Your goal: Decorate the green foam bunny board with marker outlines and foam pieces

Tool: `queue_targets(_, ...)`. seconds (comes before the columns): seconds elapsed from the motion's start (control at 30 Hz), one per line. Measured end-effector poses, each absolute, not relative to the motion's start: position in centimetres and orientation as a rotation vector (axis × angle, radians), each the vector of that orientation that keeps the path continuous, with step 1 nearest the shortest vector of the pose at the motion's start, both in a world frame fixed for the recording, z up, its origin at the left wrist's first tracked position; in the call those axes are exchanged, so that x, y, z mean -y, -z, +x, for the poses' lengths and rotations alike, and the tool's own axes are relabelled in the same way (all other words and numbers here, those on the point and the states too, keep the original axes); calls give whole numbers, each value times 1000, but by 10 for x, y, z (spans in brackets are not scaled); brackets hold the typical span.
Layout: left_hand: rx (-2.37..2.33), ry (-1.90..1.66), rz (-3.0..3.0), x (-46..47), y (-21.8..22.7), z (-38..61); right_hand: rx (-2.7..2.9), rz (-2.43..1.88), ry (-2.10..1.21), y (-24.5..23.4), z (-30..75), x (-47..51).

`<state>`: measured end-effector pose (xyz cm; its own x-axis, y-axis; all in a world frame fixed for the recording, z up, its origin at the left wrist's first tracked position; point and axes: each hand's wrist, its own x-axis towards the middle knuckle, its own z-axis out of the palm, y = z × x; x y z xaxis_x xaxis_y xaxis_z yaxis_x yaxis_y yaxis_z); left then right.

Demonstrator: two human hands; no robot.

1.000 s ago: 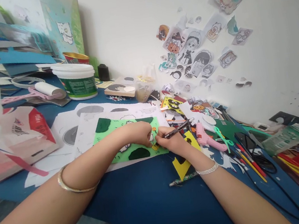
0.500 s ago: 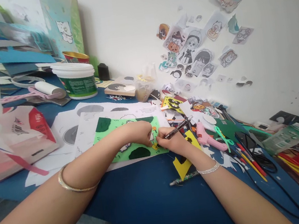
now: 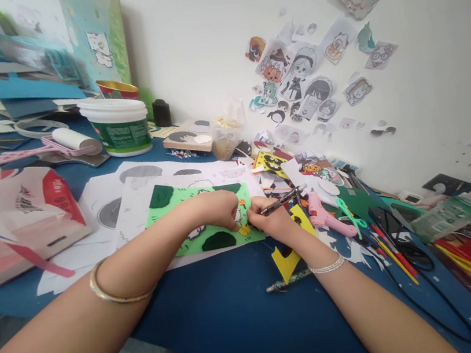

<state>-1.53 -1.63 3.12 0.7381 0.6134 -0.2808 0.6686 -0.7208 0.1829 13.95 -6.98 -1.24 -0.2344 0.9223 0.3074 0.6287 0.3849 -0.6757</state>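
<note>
A bright green sheet point(image 3: 180, 222) with dark green patches, small white figures and an orange flower point(image 3: 242, 202) lies over white papers. My left hand point(image 3: 221, 209) rests on it, fingers curled down in a closed shape near a white figure; whatever they may pinch is hidden. At the sheet's right edge, my right hand point(image 3: 269, 215) is closed around a dark pen point(image 3: 281, 200), which slants up to the right. Its fingertips are beside the flower. Just below them a yellow butterfly shape point(image 3: 244, 230) shows on the sheet.
Right of my hands are yellow scraps point(image 3: 289, 262), a patterned pen point(image 3: 288, 282), a pink glue gun point(image 3: 326, 216), green scissors point(image 3: 350, 214) and a black cable point(image 3: 443, 299). A white-and-green tub point(image 3: 117, 126) stands behind; a red-and-white package point(image 3: 23, 224) lies left.
My right hand has shifted slightly up and away from the yellow butterfly, which shows more now. My left hand stays nearly in place.
</note>
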Motion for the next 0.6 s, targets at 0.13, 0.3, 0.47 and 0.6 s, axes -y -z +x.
queue_targets(0.13, -1001, 304, 2668, 16, -31, -15, 1972, -1334, -559, 14, 140, 69)
queue_targets(0.3, -994, 309, 2673, 16, -31, -15, 1969, -1335, -582, 13, 139, 69)
queue_targets(0.47, -1005, 305, 2673, 16, -32, -15, 1921, -1348, -573, 12, 139, 70)
queue_targets(0.6, -1009, 293, 2663, 17, -32, -15, 1929, -1341, -574, 13, 140, 70)
